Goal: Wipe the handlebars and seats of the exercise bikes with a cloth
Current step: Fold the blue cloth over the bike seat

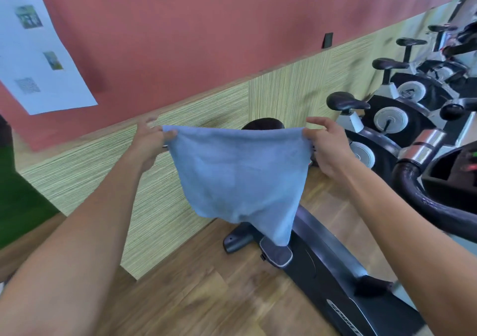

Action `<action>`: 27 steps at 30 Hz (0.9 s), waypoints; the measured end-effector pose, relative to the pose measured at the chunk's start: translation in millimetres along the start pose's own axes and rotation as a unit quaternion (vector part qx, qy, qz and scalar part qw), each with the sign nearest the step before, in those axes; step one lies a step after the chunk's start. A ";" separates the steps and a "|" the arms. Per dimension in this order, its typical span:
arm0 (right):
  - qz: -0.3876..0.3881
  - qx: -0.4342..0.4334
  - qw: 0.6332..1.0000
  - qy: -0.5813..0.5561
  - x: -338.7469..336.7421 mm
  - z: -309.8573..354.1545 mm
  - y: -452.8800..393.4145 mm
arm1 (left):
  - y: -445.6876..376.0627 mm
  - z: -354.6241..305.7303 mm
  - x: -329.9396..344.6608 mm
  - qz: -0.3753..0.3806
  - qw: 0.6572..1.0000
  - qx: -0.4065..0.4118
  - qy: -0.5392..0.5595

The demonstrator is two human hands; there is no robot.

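While I have the pale blue terry cloth [238, 178] stretched out in the air in front of me, the thing to get right is the fold before it goes anywhere near a saddle. Over at the cloth's top left corner my left hand [149, 146] pinches the hem between thumb and fingers; the rest of that hand is blurred, so I cannot tell how tightly it is curled. From there the top edge runs nearly level across to the top right corner, where my right hand [326, 146] pinches it the same way, forefinger lifted above the hem. Below, the cloth hangs free, its lower right corner drooping lowest, over the dark grey body of the nearest exercise bike [325, 263].

Just behind the top edge, the rounded black seat [263, 124] of that bike peeks out, and I judge it the first surface to wipe. I would bring the two corners together, halve the cloth into a thick pad, then press it flat on the seat. Further right, the curved black padded handlebar [413, 193] waits near my right forearm. A row of more black-seated bikes [392, 108] stands along the striped wall panel [206, 108].
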State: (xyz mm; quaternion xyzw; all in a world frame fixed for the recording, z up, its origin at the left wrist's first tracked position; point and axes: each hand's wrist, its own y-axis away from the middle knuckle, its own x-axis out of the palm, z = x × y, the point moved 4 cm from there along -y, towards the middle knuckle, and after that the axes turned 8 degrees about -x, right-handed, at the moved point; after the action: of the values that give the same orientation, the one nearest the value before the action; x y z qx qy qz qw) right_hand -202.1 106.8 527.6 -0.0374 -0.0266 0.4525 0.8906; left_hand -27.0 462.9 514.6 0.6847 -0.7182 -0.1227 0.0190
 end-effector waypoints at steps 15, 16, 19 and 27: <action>0.024 0.007 1.000 -0.008 2.0 -9.7 -13.9 | -22.8 -34.9 -11.5 -0.064 0.993 0.062 -0.073; 0.028 -0.003 1.000 0.010 2.2 -10.1 -14.8 | -24.8 -34.0 -11.6 -0.061 0.994 0.051 -0.071; 0.023 -0.043 0.996 0.073 1.1 -8.4 -16.4 | -29.0 -30.6 -15.5 -0.070 0.992 0.057 -0.087; -0.002 -0.104 0.978 0.179 -1.2 -4.9 -22.3 | -28.9 -24.2 -22.4 -0.107 0.987 0.073 -0.094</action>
State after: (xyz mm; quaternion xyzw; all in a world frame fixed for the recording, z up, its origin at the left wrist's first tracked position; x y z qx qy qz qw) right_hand -184.5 92.5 524.7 -0.2105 0.0865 0.4310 0.8732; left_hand 7.4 480.5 535.4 0.7422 -0.6468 -0.1348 -0.1121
